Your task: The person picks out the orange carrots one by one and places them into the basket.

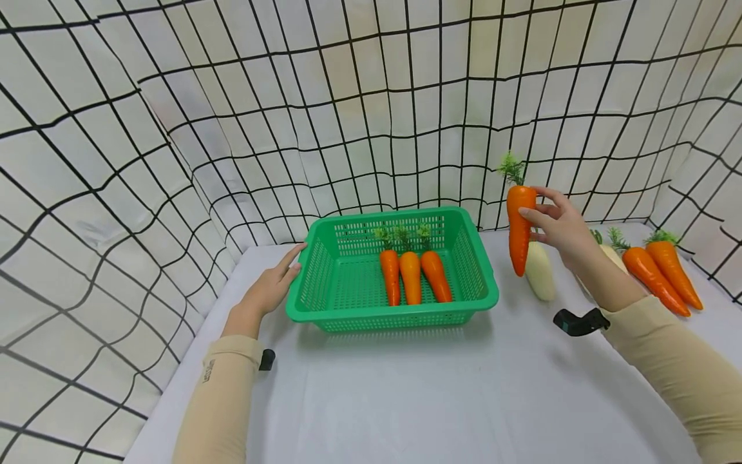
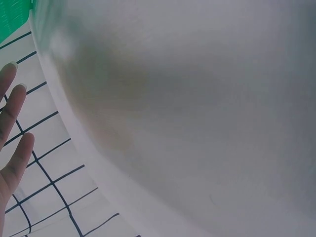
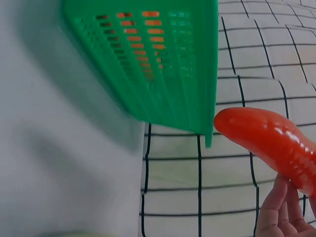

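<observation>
In the head view, a green plastic basket [image 1: 313, 270] stands on the white table with three carrots [image 1: 410, 277] lying side by side in it, green tops toward the back. My left hand [image 1: 269, 287] touches the basket's left rim with its fingers extended. To the right of the basket, my right hand [image 1: 553, 222] pinches another carrot [image 1: 518, 225] between thumb and fingers, holding it upright above the table, tip down. The right wrist view shows this carrot [image 3: 266, 138] beside the basket's side wall [image 3: 163, 74].
A white radish [image 1: 540, 274] lies behind and below the held carrot. Farther right, another pale radish [image 1: 613, 258] is partly hidden by the right forearm, beside two carrots [image 1: 661, 277]. Black-lined grid walls [image 1: 406, 116] rise at the back and sides of the table [image 1: 406, 399].
</observation>
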Motion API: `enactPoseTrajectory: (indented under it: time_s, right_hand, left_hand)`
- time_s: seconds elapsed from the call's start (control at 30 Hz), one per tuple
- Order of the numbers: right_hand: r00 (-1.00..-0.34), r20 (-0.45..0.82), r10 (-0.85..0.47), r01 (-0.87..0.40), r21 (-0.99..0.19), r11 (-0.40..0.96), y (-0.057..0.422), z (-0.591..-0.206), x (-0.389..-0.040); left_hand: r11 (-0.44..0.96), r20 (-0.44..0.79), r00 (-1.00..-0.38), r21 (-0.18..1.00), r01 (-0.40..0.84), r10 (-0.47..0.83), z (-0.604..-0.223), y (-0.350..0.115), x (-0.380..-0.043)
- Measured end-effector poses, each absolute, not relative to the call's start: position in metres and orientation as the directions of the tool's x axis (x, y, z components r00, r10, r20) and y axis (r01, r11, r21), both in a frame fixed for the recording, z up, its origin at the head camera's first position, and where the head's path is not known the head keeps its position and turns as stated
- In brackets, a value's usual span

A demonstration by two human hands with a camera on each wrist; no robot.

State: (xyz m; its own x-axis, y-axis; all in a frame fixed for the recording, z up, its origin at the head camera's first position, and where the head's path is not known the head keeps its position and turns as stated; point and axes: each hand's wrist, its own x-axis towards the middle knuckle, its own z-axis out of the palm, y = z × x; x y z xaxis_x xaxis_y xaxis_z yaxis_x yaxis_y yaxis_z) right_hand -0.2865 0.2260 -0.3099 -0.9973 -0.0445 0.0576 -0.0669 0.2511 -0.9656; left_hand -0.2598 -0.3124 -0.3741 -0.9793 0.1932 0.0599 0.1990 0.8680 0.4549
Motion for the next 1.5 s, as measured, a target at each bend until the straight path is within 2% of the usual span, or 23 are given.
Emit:
enactPoseTrajectory:
  time_s: [0.3, 0.63, 1.1, 1.5]
  right_hand:
    - [-0.998, 0.020, -0.065, -0.026, -0.996, 0.088, 0.191, -0.311, -0.284]
    - [-0.995, 0.037, -0.097, -0.041, -0.998, 0.042, 0.160, -0.305, -0.281]
    - [-0.954, -0.029, -0.299, -0.001, -0.995, 0.100, 0.106, -0.288, -0.306]
    - [-0.934, -0.032, -0.355, -0.010, -0.993, 0.117, 0.067, -0.288, -0.325]
  left_hand:
    - [0.870, 0.059, -0.981, 0.454, 0.193, 0.187, -0.373, -0.313, -0.260]
    - [0.871, 0.058, -0.980, 0.451, 0.197, 0.192, -0.374, -0.313, -0.260]
    - [0.864, 0.062, -0.980, 0.463, 0.197, 0.189, -0.378, -0.314, -0.261]
    - [0.855, 0.065, -0.978, 0.476, 0.205, 0.198, -0.377, -0.314, -0.261]
